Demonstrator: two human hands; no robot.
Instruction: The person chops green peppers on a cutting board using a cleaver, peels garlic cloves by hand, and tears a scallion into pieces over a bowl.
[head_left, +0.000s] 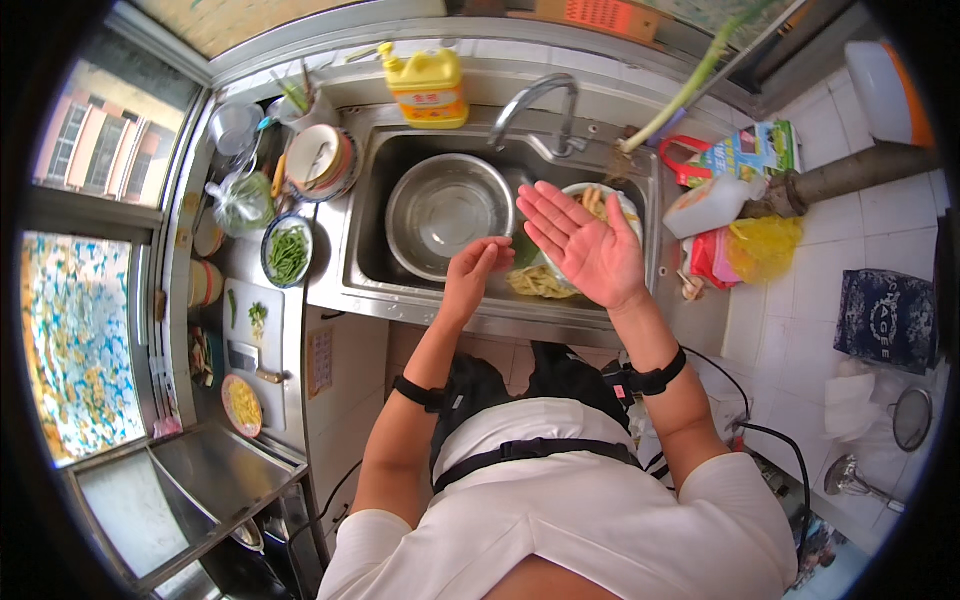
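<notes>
My right hand (579, 244) is held palm up over the right part of the sink, its fingers straight and the thumb apart, with nothing on it. It partly covers a white bowl (634, 225) of pale, brownish food pieces. My left hand (474, 274) is loosely curled at the near right rim of a stainless steel basin (450, 217); I see nothing in its fingers, and cannot tell whether it touches the rim. The basin stands in the left part of the steel sink (367, 225). Pale yellowish strips of food (541, 283) lie beside the bowl. A chrome faucet (559, 112) arches behind.
A yellow detergent jug (426, 88) stands behind the sink. Leftward are stacked bowls (315, 154), a bowl of cut green beans (288, 253), and a cutting board (274, 319) with a cleaver (251, 361). A white plastic bottle (709, 206) and bags (763, 247) lie at right.
</notes>
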